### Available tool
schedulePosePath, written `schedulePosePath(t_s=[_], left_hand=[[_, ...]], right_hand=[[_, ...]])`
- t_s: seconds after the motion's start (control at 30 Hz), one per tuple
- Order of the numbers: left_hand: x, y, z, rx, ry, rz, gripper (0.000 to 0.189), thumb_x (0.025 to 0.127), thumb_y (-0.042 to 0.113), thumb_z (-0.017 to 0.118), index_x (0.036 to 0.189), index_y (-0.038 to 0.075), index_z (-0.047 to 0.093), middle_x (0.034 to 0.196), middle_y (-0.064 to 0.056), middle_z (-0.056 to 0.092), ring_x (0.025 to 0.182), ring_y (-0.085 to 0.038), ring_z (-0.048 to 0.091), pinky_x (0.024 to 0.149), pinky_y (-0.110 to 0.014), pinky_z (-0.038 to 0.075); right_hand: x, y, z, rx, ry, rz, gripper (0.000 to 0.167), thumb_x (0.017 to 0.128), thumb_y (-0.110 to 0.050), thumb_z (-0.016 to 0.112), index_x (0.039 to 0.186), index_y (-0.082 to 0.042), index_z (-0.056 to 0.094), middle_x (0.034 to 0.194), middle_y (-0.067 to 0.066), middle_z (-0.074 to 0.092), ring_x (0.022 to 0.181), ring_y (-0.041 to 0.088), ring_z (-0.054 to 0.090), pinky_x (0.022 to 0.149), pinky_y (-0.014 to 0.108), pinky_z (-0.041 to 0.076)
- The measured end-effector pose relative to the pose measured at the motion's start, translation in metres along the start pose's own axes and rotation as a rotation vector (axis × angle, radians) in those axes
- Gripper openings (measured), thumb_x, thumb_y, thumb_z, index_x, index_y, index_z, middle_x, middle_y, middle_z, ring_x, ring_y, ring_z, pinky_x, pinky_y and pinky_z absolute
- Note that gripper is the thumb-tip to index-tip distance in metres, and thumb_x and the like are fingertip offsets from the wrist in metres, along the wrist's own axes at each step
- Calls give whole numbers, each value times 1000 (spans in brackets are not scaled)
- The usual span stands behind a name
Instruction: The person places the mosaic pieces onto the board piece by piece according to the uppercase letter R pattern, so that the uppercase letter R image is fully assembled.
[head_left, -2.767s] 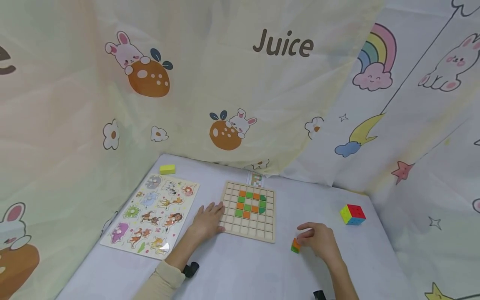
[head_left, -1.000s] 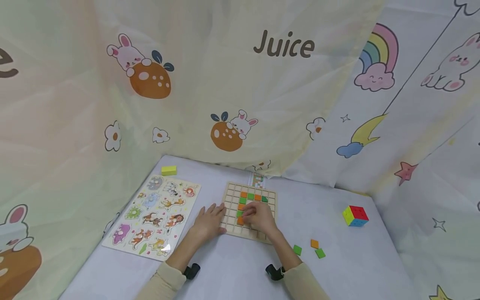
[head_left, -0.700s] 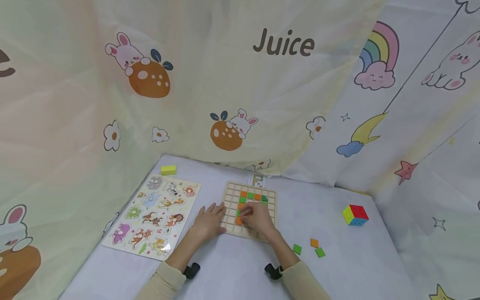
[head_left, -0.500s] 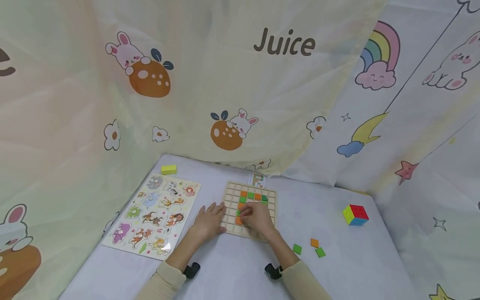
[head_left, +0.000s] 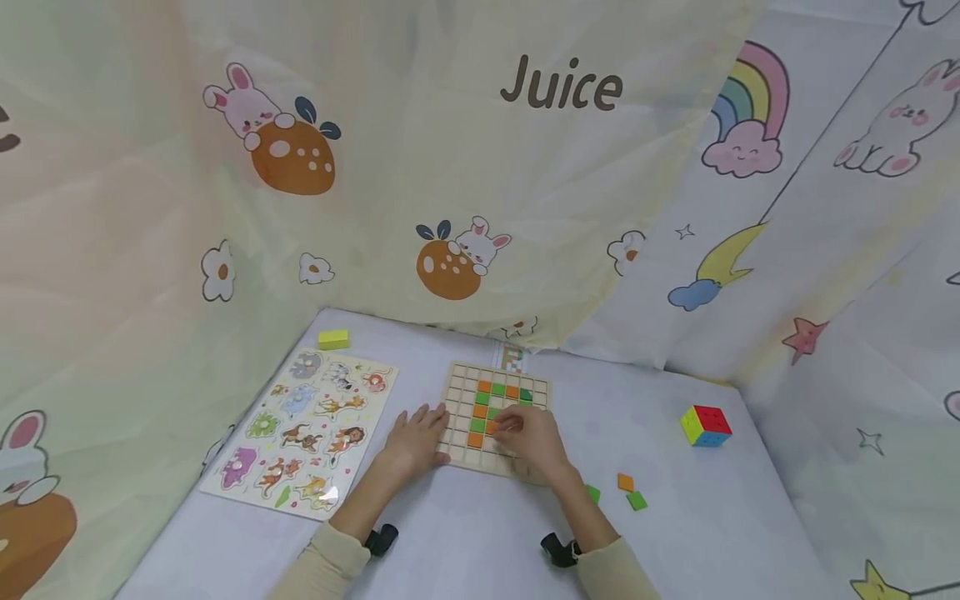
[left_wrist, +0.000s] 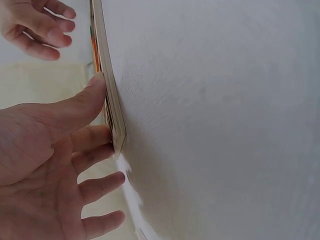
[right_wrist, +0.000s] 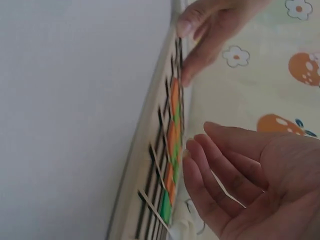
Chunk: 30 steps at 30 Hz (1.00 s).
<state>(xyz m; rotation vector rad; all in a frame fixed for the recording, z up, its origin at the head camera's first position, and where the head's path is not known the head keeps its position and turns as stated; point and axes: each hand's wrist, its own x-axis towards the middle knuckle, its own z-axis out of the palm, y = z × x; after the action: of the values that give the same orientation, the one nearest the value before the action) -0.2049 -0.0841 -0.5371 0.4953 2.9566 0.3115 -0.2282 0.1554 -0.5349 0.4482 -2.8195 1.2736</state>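
Observation:
The wooden grid board (head_left: 459,442) lies on the table with orange and green tiles in its cells. An orange tile (head_left: 476,439) sits lowest in the left column of the pattern. My left hand (head_left: 414,442) rests at the board's left edge, fingers extended; in the left wrist view its thumb (left_wrist: 82,107) lies along the edge. My right hand (head_left: 534,437) hovers over the pattern's right side and hides some tiles, fingertips close to another orange tile (head_left: 491,427). In the right wrist view its bent fingers (right_wrist: 200,185) and thumb stand apart, with nothing between them.
Loose tiles, an orange one (head_left: 626,482) and two green ones (head_left: 637,500), lie right of the board. A puzzle cube (head_left: 706,426) stands farther right. An animal puzzle board (head_left: 300,433) and a yellow block (head_left: 333,339) are at left; a pattern card (head_left: 513,358) lies behind the grid.
My right hand moved from the small tile stack onto the board, then slightly right. The stack became loose tiles, and an orange tile now extends the left column. My left hand stayed put.

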Motion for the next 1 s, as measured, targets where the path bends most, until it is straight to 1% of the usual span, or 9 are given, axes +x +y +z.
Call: schedulePosePath(t_s=[0.1,0.17,0.33,0.47,0.63,0.77,0.87,1.0], left_hand=[[-1,-1,0,-15,5,-2,77,92,36,79,153,1,49,164,-15,41,153,-41,33,122,-65,27],[-2,-2,0,-23,7,-1,77,92,35,80,153,0,49,164,-16,41,153,-42,33,122,-66,27],[-2,-3,1,-21,-1,6,77,92,36,79,153,0,49,164,-16,41,153,-42,32,122,-66,26],[-2,-4,1,-24,-5,2,77,93,36,79,154,0,48,164,-16,40,153,-42,32,122,-66,26],[-1,-4,1,-27,-3,-5,78,92,36,80,154,1,48,165,-15,40,154,-41,31,122,-65,26],[1,-4,2,-18,-9,-7,78,92,36,79,154,0,48,165,-15,39,154,-41,31,122,-66,26],[3,-4,2,-16,-11,-4,78,92,37,79,154,0,48,165,-15,39,154,-41,31,122,-66,25],[2,-3,1,-29,-12,0,78,92,36,79,154,0,48,165,-16,39,154,-42,31,122,-66,25]], right_hand=[[-6,1,-12,7,17,-8,21,86,-9,86,106,-6,79,90,-2,77,80,11,72,73,32,62],[-11,4,-19,-7,36,-8,22,86,-11,86,107,-7,79,91,-3,77,81,11,71,74,32,61],[-25,10,-40,-32,84,36,24,85,-12,88,106,-8,79,89,-4,76,82,14,72,75,36,61],[-34,15,-55,-41,87,79,25,84,-10,88,107,-9,79,90,-1,77,84,16,73,74,36,61],[-45,21,-72,-93,56,147,30,82,-7,87,111,-8,78,94,3,77,85,17,72,73,34,60],[-57,26,-82,-157,4,220,34,80,-4,88,112,-6,77,95,5,76,85,16,70,74,35,61],[-67,30,-86,-200,-37,263,37,76,-2,90,110,-5,76,94,5,75,85,16,69,76,36,60],[-77,37,-88,-235,-85,291,41,71,0,93,107,-7,76,91,2,73,84,16,68,74,37,60]])
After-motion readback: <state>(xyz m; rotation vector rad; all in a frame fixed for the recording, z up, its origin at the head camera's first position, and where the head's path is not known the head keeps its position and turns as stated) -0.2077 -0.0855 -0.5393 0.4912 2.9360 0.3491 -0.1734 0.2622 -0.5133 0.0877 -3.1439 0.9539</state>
